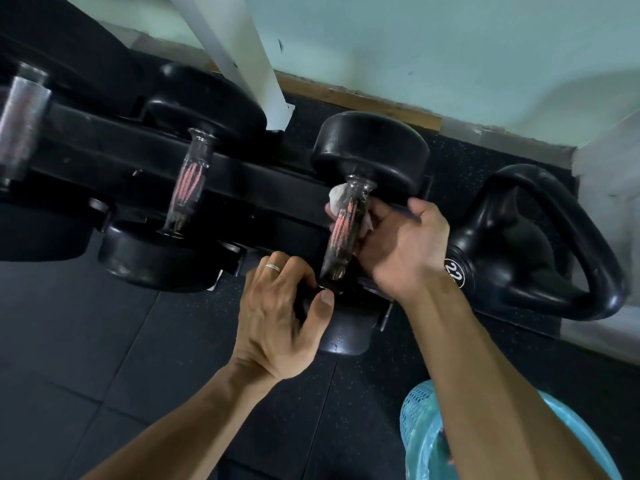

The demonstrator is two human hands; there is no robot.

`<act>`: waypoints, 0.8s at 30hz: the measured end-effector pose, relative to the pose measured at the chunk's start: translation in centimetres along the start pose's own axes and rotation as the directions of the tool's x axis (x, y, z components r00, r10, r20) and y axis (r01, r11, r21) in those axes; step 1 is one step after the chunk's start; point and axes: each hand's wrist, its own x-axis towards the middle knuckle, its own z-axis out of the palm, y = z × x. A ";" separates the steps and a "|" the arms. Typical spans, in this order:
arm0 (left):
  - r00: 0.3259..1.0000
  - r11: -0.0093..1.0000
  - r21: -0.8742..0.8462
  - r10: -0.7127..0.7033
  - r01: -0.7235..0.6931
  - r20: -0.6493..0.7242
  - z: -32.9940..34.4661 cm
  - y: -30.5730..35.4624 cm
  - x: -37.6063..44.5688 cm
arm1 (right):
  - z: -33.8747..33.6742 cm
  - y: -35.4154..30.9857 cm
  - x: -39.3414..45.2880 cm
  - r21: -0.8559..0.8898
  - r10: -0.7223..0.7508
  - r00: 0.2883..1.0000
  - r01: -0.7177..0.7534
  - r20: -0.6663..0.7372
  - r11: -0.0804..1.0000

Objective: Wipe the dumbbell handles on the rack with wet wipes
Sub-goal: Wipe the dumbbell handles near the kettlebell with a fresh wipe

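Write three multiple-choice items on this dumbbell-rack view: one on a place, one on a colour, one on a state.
1. Where is the wet wipe?
A. In the blue basket
B. Wrapped behind the handle of the rightmost dumbbell
C. On the floor

2. What colour is the mesh basket?
A. Light blue
B. Red
C. Yellow

3. What is the left hand doing?
A. Hanging idle
B. Lifting the kettlebell
C. Gripping the near head of the dumbbell

Key: 1 B, white wipe shows either side of the dumbbell handle, held by the right hand. 2 A, its mesh is pale blue. 3 C, fingers and thumb curl round the near dumbbell head.
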 end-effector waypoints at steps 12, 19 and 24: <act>1.000 1.000 0.009 0.008 -0.008 -0.012 0.1 0.0 0.0 | 0.2 -0.2 0.2 -0.133 0.056 0.997 -0.050 0.044 0.990; 1.000 1.000 -0.002 0.010 -0.010 -0.011 0.0 0.3 0.0 | 0.0 -0.6 -0.4 -0.398 0.199 0.980 -0.172 0.027 0.901; 1.000 1.000 -0.005 0.006 -0.006 -0.015 -0.1 0.3 0.0 | 0.8 0.1 -1.2 -0.332 0.107 0.984 -0.055 0.142 0.942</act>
